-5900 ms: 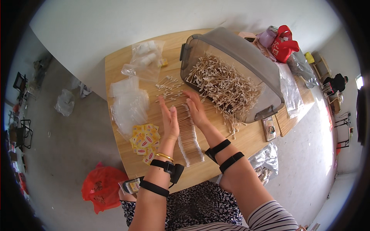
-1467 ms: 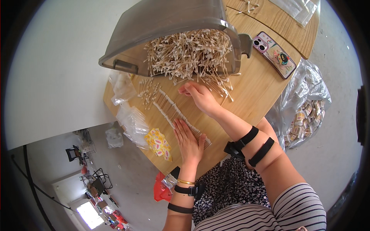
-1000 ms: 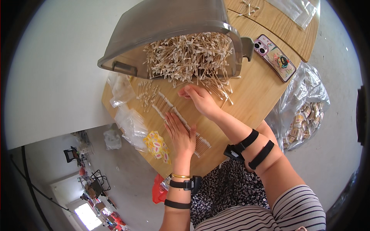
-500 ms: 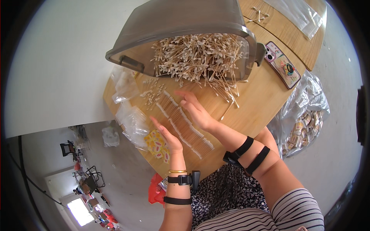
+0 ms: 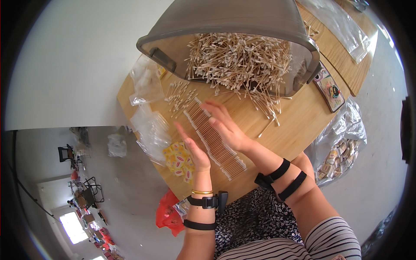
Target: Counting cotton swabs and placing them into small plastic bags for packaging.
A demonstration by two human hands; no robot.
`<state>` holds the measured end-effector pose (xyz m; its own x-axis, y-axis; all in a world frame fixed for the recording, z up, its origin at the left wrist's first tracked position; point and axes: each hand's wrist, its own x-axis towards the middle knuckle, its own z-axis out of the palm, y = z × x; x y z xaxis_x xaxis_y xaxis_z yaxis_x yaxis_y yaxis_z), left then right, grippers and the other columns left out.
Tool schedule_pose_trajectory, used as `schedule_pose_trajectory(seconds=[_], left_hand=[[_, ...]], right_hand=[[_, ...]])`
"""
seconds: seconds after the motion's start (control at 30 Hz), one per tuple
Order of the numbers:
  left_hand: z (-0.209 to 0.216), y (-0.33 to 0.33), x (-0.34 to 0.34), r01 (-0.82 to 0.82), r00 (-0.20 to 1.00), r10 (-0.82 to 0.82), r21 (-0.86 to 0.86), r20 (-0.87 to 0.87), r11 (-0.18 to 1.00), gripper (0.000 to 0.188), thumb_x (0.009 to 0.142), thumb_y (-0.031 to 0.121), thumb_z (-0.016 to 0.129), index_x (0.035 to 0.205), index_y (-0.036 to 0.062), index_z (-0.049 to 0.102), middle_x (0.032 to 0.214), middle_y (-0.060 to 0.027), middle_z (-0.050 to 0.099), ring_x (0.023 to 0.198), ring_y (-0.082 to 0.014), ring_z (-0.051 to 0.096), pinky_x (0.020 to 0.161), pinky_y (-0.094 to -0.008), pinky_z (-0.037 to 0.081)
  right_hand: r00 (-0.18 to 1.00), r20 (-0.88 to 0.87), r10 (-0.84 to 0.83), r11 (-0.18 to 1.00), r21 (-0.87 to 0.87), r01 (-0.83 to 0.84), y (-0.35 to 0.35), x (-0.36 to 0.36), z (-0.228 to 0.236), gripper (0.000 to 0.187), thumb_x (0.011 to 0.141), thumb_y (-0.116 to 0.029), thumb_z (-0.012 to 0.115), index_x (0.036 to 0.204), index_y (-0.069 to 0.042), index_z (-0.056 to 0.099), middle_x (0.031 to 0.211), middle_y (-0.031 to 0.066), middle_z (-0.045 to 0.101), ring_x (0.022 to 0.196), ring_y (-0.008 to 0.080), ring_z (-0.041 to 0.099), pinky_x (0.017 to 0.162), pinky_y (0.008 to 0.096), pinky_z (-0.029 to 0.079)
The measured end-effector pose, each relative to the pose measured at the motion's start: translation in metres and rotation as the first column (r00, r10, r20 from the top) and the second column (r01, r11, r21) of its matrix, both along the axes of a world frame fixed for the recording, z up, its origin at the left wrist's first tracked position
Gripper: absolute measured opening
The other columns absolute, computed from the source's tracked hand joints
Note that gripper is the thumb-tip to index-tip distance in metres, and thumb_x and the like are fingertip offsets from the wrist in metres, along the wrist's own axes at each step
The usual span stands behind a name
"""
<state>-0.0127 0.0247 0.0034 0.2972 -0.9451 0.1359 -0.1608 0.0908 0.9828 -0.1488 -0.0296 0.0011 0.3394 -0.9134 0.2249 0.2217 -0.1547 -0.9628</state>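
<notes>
A long row of cotton swabs [image 5: 215, 142] lies side by side on the wooden table, running from upper left to lower right. My left hand [image 5: 196, 152] is held edge-on along the row's left side, fingers stretched out and together. On its other side my right hand [image 5: 229, 129] extends over the row's upper right edge, fingers straight and thumb apart. Neither hand grips anything; whether they touch the swab tips I cannot tell. A grey translucent bin [image 5: 229, 17] lies tipped on its side beyond, with a heap of loose swabs [image 5: 240, 63] spilling from its mouth.
Scattered swabs [image 5: 181, 96] lie beyond the row. Clear plastic bags [image 5: 149, 130] and yellow printed slips [image 5: 177, 158] are at left. A phone [image 5: 329, 89] lies at right, above a clear bag of small packs [image 5: 336, 160]. A red bag [image 5: 169, 214] hangs below the table edge.
The swab row is straighter, its long edges less wavy than before. Both hands remain on either side of it. The whole view has shifted a little, moving the bin rightward in the picture.
</notes>
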Motion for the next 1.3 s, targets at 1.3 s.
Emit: schedule_pose_trajectory(seconds=[1.3], left_hand=[[-0.007, -0.032, -0.004, -0.011, 0.226, -0.321, 0.332, 0.92, 0.943, 0.085, 0.1, 0.049, 0.042, 0.152, -0.0112, 0.013, 0.16, -0.0281, 0.012, 0.151, -0.0359, 0.008, 0.12, -0.0543, 0.0]], right_hand=[[0.984, 0.064, -0.165, 0.971, 0.186, 0.151, -0.02, -0.034, -0.005, 0.046, 0.103, -0.029, 0.036, 0.138, -0.003, 0.047, 0.14, 0.0114, 0.045, 0.136, 0.0216, 0.036, 0.114, 0.0354, 0.024]])
